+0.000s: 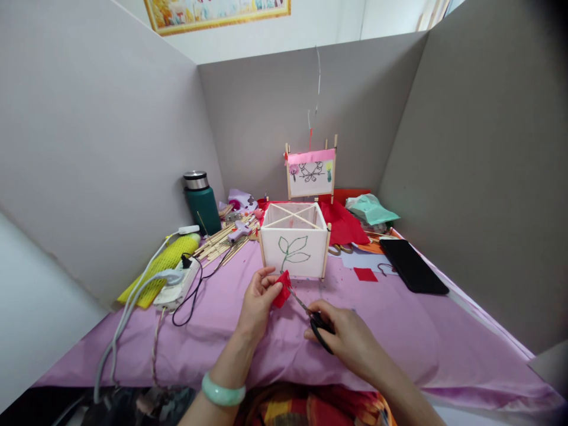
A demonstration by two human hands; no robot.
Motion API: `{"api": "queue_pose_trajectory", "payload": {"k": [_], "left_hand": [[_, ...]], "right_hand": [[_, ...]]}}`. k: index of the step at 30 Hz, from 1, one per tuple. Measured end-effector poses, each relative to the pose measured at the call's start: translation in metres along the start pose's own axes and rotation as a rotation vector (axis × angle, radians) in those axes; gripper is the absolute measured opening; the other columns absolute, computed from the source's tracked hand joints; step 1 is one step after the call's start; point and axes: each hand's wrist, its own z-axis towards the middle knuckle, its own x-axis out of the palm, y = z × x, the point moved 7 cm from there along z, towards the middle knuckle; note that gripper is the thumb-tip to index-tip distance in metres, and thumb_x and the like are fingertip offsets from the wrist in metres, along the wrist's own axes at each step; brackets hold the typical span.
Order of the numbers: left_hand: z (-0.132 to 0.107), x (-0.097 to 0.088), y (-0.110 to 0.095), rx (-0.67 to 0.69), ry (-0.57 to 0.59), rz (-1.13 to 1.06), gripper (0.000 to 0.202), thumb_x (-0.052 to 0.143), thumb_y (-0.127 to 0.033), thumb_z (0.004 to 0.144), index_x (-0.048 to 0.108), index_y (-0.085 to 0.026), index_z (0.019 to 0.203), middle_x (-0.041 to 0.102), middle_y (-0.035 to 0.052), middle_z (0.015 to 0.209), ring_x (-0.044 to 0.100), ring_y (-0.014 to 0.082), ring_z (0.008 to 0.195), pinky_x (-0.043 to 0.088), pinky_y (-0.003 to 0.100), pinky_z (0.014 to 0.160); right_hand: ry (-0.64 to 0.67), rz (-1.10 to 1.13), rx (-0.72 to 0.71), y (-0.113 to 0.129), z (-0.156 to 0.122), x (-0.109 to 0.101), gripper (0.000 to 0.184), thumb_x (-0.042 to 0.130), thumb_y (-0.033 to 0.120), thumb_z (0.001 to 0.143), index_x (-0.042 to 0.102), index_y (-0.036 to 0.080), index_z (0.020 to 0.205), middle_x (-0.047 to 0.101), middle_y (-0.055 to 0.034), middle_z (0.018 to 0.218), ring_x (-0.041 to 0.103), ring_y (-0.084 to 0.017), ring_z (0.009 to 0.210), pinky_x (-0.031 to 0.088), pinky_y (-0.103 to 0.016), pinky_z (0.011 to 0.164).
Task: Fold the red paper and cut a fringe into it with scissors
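My left hand [258, 302] pinches a small piece of red paper [282, 289] just above the purple tablecloth [399, 319]. My right hand [344, 334] grips black-handled scissors [310, 313], whose blades reach into the red paper. A green bangle sits on my left wrist. Just behind the hands stands a white paper lantern box [294, 240] on a wooden stick frame, with a green leaf drawn on its front.
A second lantern [310, 168] with pink trim stands at the back. Left are a green flask [202, 201], wooden sticks [226, 236], a power strip [175, 284] with cables and yellow mesh. Right lie red paper sheets [344, 225], a red scrap [365, 274] and a black phone [412, 266]. Grey partitions enclose the table.
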Motion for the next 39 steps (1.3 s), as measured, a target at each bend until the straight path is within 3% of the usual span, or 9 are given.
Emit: {"api": "queue_pose_trajectory", "payload": {"k": [23, 39], "left_hand": [[0.0002, -0.0015, 0.0012, 0.009, 0.009, -0.023, 0.041, 0.074, -0.023, 0.071, 0.053, -0.020, 0.106, 0.063, -0.0020, 0.082, 0.060, 0.0093, 0.067, 0.046, 0.021, 0.064], [0.0016, -0.0082, -0.0004, 0.042, -0.061, -0.106, 0.042, 0.075, -0.020, 0.069, 0.053, -0.019, 0.105, 0.063, -0.0030, 0.081, 0.060, 0.0084, 0.066, 0.047, 0.021, 0.065]], "right_hand": [[0.002, -0.004, 0.003, 0.0002, -0.0006, 0.0014, 0.018, 0.060, 0.033, 0.076, 0.064, 0.025, 0.092, 0.067, 0.0026, 0.071, 0.059, -0.017, 0.065, 0.035, -0.023, 0.060], [0.097, 0.039, 0.012, 0.0084, -0.0081, -0.0054, 0.015, 0.061, 0.037, 0.078, 0.059, 0.026, 0.087, 0.062, 0.0060, 0.069, 0.054, -0.013, 0.063, 0.032, -0.022, 0.057]]}}
